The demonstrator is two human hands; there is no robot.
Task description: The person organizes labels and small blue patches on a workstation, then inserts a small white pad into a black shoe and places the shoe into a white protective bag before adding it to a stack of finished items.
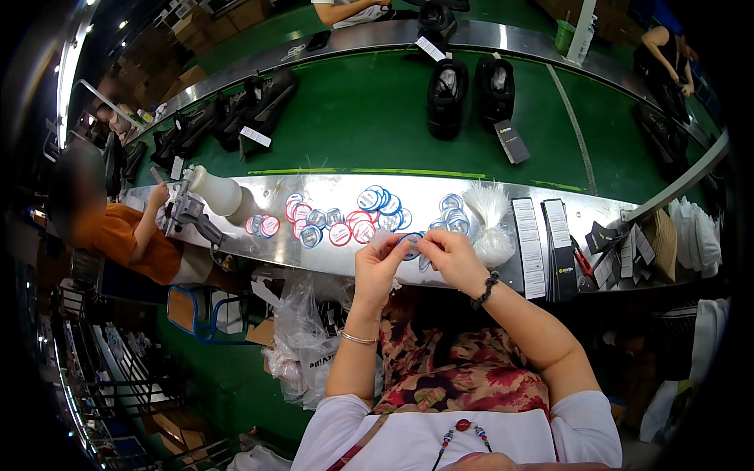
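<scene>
Close over the metal ledge (330,263), my left hand (378,265) and my right hand (457,261) pinch a round blue-rimmed tag (411,244) between fingertips and thumbs. A wisp of clear strands shows by the left fingers; whether it is joined to the tag I cannot tell. Just beyond my hands lie loose round tags, some with blue rims (378,198) and some with red rims (339,234). Another small pile of blue-rimmed tags (451,212) sits past the right hand, beside a bundle of clear plastic fasteners (492,224).
Right along the ledge are stacked black hang tags (560,271), red-handled scissors (583,261) and loose cards. To the left stand a white plastic bottle (216,192) and a person in orange (129,235). Black shoes (446,98) rest on the green belt (353,118) beyond.
</scene>
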